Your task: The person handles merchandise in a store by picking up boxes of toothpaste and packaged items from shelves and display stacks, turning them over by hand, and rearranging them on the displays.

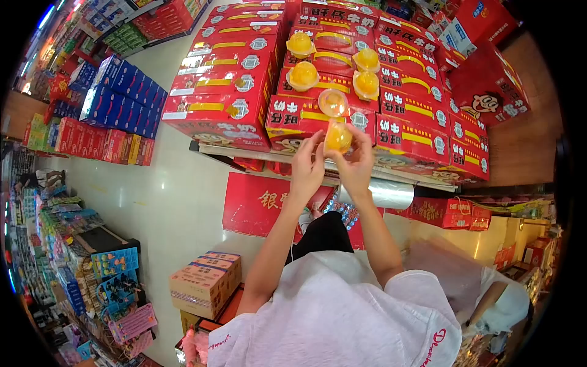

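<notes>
My left hand [309, 164] and my right hand [356, 160] are closed by the fingertips around a clear plastic cup with a round yellow filling [338, 138]. They hold it just over the front of the red milk cartons [293, 120]. Right beyond my fingers sits a clear domed cup [333, 103] with a small orange piece showing. Farther back on the cartons stand several similar yellow cups, among them a front left one [304, 76] and a front right one [366, 85]. What exactly the yellow filling is, I cannot make out.
Blue boxes [122, 98] are stacked at the left. A cardboard carton [205, 284] stands on the floor at lower left. Under the shelf lie a red mat [251, 208] and a clear plastic roll [385, 194]. A blurred person [452, 287] is at lower right.
</notes>
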`<state>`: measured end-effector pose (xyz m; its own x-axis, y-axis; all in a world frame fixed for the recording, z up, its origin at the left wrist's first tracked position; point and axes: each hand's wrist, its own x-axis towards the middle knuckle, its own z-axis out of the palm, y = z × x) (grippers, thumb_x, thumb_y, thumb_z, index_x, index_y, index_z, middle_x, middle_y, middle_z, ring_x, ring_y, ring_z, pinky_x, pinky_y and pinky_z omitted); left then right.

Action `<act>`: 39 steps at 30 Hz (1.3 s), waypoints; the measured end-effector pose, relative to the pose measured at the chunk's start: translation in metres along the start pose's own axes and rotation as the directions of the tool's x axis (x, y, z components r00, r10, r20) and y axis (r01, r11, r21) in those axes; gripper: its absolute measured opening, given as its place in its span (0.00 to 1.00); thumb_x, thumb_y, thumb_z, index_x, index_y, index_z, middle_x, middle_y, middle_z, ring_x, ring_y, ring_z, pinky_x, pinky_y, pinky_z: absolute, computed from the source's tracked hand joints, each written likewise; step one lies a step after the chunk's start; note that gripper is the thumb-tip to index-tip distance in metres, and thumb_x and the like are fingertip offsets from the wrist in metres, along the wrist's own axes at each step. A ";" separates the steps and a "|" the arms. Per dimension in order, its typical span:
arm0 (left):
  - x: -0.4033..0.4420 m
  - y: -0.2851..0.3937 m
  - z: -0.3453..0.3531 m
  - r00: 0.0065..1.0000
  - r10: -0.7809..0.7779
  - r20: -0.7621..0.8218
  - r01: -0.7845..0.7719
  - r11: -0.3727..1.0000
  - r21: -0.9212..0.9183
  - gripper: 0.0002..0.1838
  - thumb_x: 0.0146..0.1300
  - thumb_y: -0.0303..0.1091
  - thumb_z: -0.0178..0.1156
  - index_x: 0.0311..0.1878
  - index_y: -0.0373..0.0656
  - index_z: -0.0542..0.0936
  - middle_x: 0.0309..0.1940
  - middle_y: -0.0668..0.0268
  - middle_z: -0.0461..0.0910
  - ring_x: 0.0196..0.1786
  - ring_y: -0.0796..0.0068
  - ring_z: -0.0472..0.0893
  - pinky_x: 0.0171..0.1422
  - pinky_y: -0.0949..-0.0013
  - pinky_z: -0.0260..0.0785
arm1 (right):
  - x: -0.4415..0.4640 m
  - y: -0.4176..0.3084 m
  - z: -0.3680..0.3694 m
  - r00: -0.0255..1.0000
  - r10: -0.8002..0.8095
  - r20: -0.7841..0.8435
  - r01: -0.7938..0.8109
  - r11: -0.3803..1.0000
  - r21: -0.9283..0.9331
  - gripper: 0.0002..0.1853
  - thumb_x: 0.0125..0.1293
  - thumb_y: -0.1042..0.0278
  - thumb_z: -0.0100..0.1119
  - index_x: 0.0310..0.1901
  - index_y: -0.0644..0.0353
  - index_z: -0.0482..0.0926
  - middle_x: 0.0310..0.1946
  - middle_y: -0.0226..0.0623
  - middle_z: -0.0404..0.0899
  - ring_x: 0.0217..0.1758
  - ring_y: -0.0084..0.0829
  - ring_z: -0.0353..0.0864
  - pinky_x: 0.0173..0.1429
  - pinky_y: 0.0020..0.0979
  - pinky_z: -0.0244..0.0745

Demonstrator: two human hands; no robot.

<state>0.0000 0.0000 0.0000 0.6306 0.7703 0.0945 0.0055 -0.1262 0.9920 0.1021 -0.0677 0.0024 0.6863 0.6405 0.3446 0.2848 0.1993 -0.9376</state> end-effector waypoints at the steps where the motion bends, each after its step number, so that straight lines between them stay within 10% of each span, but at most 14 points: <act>1: 0.009 0.009 0.003 0.999 -0.028 -0.041 0.029 0.999 0.027 0.23 0.66 0.32 0.54 0.62 0.34 0.68 0.55 0.49 0.71 0.52 0.57 0.76 0.48 0.68 0.72 | 0.015 -0.005 -0.003 0.998 0.046 -0.039 -0.049 0.995 -0.092 0.32 0.46 0.71 0.76 0.54 0.62 0.72 0.54 0.42 0.72 0.47 0.36 0.78 0.50 0.30 0.76; 5: 0.033 0.002 0.012 0.994 0.015 -0.104 -0.001 0.991 0.133 0.24 0.66 0.32 0.52 0.61 0.27 0.66 0.55 0.46 0.70 0.54 0.55 0.75 0.53 0.65 0.70 | 0.060 -0.005 -0.008 0.988 -0.152 0.026 0.137 0.795 -0.590 0.37 0.45 0.69 0.75 0.59 0.63 0.69 0.46 0.39 0.76 0.46 0.35 0.74 0.50 0.31 0.72; 20: 0.024 -0.002 -0.040 0.990 0.081 0.117 -0.094 0.989 0.110 0.30 0.66 0.32 0.51 0.66 0.25 0.56 0.59 0.34 0.63 0.61 0.37 0.65 0.66 0.55 0.60 | 0.058 0.003 0.040 0.988 -0.017 -0.154 -0.097 0.706 -0.701 0.31 0.55 0.63 0.69 0.59 0.64 0.69 0.49 0.45 0.72 0.53 0.40 0.67 0.58 0.35 0.63; 27: -0.038 -0.010 -0.142 0.986 -0.064 0.153 0.044 0.990 0.132 0.35 0.65 0.38 0.55 0.67 0.26 0.54 0.63 0.38 0.59 0.64 0.41 0.64 0.66 0.56 0.60 | 0.063 0.018 0.028 0.914 -0.219 -0.343 -0.084 0.723 -0.686 0.35 0.60 0.56 0.66 0.63 0.67 0.64 0.52 0.49 0.69 0.58 0.35 0.65 0.55 0.32 0.67; 31: -0.077 -0.022 -0.207 0.963 -0.219 0.156 0.169 0.945 0.281 0.39 0.65 0.46 0.54 0.68 0.26 0.53 0.64 0.39 0.59 0.65 0.44 0.64 0.67 0.56 0.60 | 0.060 0.019 0.025 0.882 -0.410 -0.234 -0.027 0.451 -0.892 0.35 0.60 0.51 0.65 0.61 0.66 0.66 0.55 0.55 0.68 0.58 0.47 0.67 0.62 0.40 0.62; 33: -0.082 -0.026 -0.227 0.941 -0.290 0.174 0.223 0.918 0.327 0.41 0.65 0.49 0.54 0.68 0.26 0.52 0.64 0.40 0.60 0.65 0.46 0.65 0.67 0.57 0.60 | 0.071 0.016 0.021 0.875 -0.414 -0.250 0.110 0.673 -0.731 0.38 0.59 0.52 0.66 0.63 0.70 0.64 0.56 0.58 0.70 0.60 0.49 0.67 0.64 0.42 0.62; 37: -0.108 -0.037 -0.286 0.948 -0.301 0.100 0.268 0.929 0.254 0.42 0.64 0.52 0.54 0.67 0.25 0.54 0.63 0.40 0.62 0.63 0.49 0.69 0.66 0.58 0.62 | 0.063 0.018 0.015 0.861 -0.458 -0.220 -0.004 0.426 -0.905 0.41 0.59 0.47 0.64 0.62 0.74 0.62 0.57 0.59 0.69 0.59 0.50 0.70 0.64 0.44 0.63; 38: -0.118 -0.042 -0.294 0.971 -0.238 0.006 0.227 0.936 0.270 0.39 0.64 0.47 0.56 0.65 0.23 0.56 0.56 0.38 0.68 0.56 0.48 0.74 0.60 0.57 0.67 | 0.052 -0.014 0.026 0.906 -0.342 -0.251 0.040 0.657 -0.752 0.40 0.60 0.46 0.63 0.61 0.74 0.63 0.58 0.59 0.68 0.61 0.50 0.69 0.65 0.44 0.62; 39: -0.123 -0.049 -0.297 0.972 -0.233 -0.021 0.230 0.937 0.264 0.39 0.64 0.47 0.56 0.65 0.23 0.56 0.56 0.38 0.68 0.56 0.48 0.74 0.60 0.57 0.67 | 0.064 0.007 0.019 0.852 -0.476 -0.218 0.023 0.450 -0.893 0.37 0.61 0.49 0.62 0.59 0.75 0.65 0.56 0.59 0.70 0.60 0.51 0.70 0.63 0.42 0.64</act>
<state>-0.3081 0.0966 -0.0354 0.5959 0.7912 -0.1374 0.3550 -0.1061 0.9288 0.1355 -0.0111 0.0167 0.5951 0.2889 0.7500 0.7413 -0.5576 -0.3734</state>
